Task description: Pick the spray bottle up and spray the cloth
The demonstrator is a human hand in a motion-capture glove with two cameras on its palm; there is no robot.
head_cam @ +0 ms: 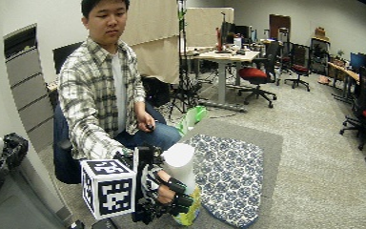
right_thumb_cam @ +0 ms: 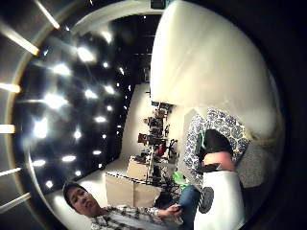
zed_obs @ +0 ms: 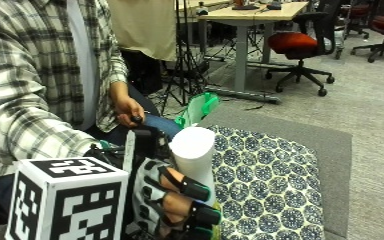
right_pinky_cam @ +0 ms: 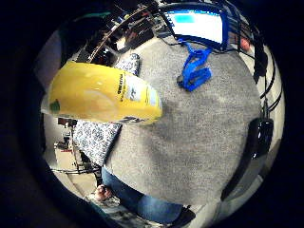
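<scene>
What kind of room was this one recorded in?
Most likely an open office or lab: desks with rolling chairs, monitors along the far side, and grey carpet floor.

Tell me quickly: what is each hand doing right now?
Right hand: fingers curled round the bottle, holding it.
Left hand: holds a small dark object; cannot tell what.

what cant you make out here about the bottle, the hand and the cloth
- Spray bottle nozzle and trigger: none shows in the outside view; the bottle's white end points at the camera.
- Right hand thumb: hidden behind the bottle; only curled fingers show.
- Bottle label: print too small to read in the little finger side palm view.
- Patterned cloth: near edge cut off by the picture's bottom; whether it is wet cannot be told.
</scene>
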